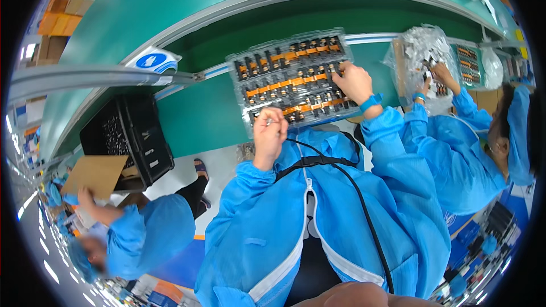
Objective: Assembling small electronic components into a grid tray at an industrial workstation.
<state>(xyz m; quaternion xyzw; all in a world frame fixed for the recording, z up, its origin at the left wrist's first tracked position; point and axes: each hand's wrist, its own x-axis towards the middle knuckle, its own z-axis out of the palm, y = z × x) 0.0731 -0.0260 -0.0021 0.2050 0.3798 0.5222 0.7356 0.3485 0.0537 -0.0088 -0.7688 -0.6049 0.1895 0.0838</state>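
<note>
A clear plastic tray lies on the green bench in front of me. It holds three rows of small black parts with orange strips running across them. At the tray's near left corner is my left hand, its fingers curled together; whatever they may hold is too small to name. My right hand, with a blue band at the wrist, is at the tray's right side. Its thumb and fingers are bent together over the end of the middle row, and their tips hide what they grip, if anything.
A metal rail curves behind the tray. To the left stands a black crate, where a co-worker handles a brown cardboard sheet. On the right another co-worker's hands work in a clear plastic bag, beside a second parts tray.
</note>
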